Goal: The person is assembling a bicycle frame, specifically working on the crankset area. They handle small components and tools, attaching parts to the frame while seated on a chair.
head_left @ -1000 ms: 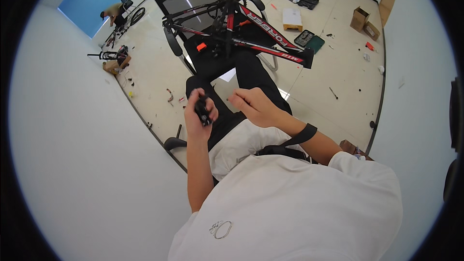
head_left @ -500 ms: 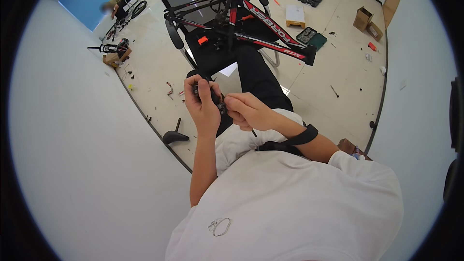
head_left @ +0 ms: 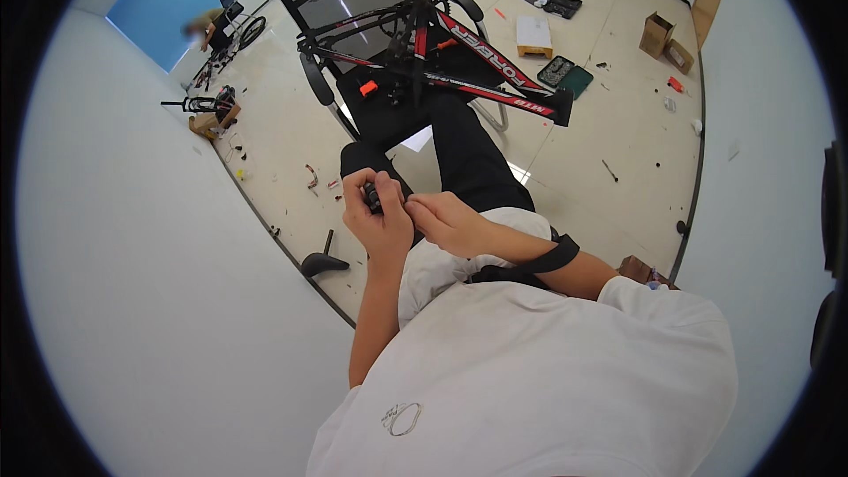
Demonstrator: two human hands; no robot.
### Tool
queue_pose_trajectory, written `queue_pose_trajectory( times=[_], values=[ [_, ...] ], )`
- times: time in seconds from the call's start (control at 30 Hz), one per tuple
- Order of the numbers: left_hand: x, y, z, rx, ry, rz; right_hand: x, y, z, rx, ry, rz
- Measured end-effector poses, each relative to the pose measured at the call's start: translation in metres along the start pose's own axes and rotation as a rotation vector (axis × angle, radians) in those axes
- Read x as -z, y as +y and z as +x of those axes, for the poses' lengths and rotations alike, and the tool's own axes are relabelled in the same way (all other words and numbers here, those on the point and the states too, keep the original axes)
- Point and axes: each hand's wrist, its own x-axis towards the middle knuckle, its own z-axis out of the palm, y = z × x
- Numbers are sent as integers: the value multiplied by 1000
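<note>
My left hand (head_left: 382, 217) is closed around a small black mechanical part (head_left: 373, 198), which shows only between the fingers and thumb. Its exact kind is hidden by the grip. Right beside it, my right hand (head_left: 452, 224) has its fingers pinched together at the part's near side. Whatever sits in that pinch cannot be made out. Both hands are held above my lap. Beyond them, a black and red bicycle frame (head_left: 495, 57) lies across a black mesh office chair (head_left: 340, 0), with an orange-red object (head_left: 368, 88) on the seat.
A bicycle saddle (head_left: 324, 263) lies on the floor at left. Farther right are a green tool case (head_left: 577, 83), a white box (head_left: 533, 34) and cardboard boxes (head_left: 656, 34). Small parts are scattered about. Another person (head_left: 215, 28) works by a wheel (head_left: 253, 31) at far left.
Both hands have lowered slightly, and the left has turned, hiding more of the black part. A thin dark rod seen below my right hand no longer shows.
</note>
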Motion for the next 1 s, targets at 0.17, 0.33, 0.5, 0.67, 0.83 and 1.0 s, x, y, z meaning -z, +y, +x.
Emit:
queue_pose_trajectory(
  times=[0.17,0.33,0.5,0.67,0.83,1.0],
  values=[
    [-1,-6,7,481,39,-489,5,-9,2,181,-51,-311],
    [3,-13,6,724,4,-662,16,-15,2,285,-85,-480],
    [33,-9,20,809,-98,-888,45,8,12,168,-67,-325],
    [18,-11,8,773,-13,-780,25,-26,5,-186,-176,240],
    [2,-15,0,478,40,-624,20,-21,4,-460,-299,659],
    [1,-18,-4,275,46,-485,21,-24,4,-486,-313,657]
  ],
)
